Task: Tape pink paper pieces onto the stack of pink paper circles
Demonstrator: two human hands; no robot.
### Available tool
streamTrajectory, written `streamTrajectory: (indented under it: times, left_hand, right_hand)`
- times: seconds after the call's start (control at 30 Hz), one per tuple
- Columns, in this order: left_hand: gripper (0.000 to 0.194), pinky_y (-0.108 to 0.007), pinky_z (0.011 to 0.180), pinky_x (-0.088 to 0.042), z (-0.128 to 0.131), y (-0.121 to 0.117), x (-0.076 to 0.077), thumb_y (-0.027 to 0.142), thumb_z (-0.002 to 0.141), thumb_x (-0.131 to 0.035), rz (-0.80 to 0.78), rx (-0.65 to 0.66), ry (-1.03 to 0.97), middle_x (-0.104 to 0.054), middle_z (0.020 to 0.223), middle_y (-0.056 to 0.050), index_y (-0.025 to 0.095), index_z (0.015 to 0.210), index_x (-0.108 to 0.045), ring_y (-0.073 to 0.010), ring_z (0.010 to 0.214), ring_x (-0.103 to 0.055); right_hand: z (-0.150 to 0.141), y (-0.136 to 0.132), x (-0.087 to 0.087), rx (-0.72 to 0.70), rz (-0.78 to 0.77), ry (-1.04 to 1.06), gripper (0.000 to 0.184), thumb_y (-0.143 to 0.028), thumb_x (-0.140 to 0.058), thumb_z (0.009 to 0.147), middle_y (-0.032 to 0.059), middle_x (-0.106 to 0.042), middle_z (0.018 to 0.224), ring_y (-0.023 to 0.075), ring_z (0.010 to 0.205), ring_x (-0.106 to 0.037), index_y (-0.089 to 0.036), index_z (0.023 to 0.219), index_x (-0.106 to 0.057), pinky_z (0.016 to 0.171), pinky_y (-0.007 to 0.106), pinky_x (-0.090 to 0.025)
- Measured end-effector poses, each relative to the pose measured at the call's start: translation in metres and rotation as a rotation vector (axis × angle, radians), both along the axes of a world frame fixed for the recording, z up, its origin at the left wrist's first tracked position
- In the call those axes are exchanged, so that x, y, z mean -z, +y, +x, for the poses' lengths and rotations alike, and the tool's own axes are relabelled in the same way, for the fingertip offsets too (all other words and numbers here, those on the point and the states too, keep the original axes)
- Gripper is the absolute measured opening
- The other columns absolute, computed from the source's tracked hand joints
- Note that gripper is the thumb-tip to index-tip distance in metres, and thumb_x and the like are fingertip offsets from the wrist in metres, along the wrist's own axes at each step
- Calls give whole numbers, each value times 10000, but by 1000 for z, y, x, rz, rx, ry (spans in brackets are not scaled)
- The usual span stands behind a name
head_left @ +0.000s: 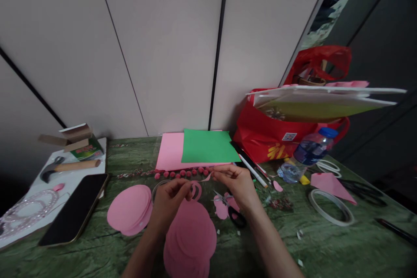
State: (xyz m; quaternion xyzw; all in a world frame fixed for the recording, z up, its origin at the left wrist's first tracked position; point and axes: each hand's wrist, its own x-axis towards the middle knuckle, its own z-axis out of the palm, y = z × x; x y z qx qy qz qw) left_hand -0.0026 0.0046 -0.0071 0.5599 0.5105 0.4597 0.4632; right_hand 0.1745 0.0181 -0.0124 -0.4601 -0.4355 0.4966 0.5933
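Note:
My left hand is closed in a pinch, with a curled pink paper ring at its fingertips. Between the thumb and fingers of my right hand is a thin, pale pink paper strip pointing left. Below both hands lies a pile of pink paper circles. Another stack of pink circles is left of my left hand. Black-handled scissors rest on pink paper scraps just under my right wrist. Behind the fingers runs a row of dark pink pompoms.
Green paper overlaps pink sheets at the back. To the right stand a red bag and a water bottle, near a tape roll. A phone, a hammer and a small box are left.

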Motion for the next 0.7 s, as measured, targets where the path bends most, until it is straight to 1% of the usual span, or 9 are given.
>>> streamTrajectory:
  times: [0.1,0.3,0.47,0.7]
  left_hand:
    - [189,-209,493,-394,0,0,-1,319,698,-605,-2,0,-3,-572,494,9,156,618,-657,-116,497,-508]
    - [198,-209,482,-385,0,0,0,326,705,-606,-2,10,1,-568,495,7,155,621,-657,-113,487,-498]
    - [189,-207,504,-390,-1,0,2,308,720,-597,14,20,3,-574,508,11,157,623,-656,-109,503,-507]
    - [189,-205,522,-395,-1,0,1,289,724,-587,15,26,7,-570,502,14,149,614,-651,-109,512,-512]
  right_hand:
    - [-1,0,1,0,-3,39,213,-302,-770,527,65,-722,728,170,629,-644,-167,680,-709,627,291,-516]
    - [-1,0,0,-8,-13,64,204,-270,-775,526,35,-698,636,130,567,-610,-154,675,-697,578,241,-488]
    - [-2,0,1,5,-30,45,210,-270,-789,500,22,-676,589,121,531,-590,-150,640,-688,551,237,-480]
    - [-5,0,3,-10,-51,83,241,-273,-812,454,9,-668,538,120,491,-592,-151,617,-683,525,230,-480]
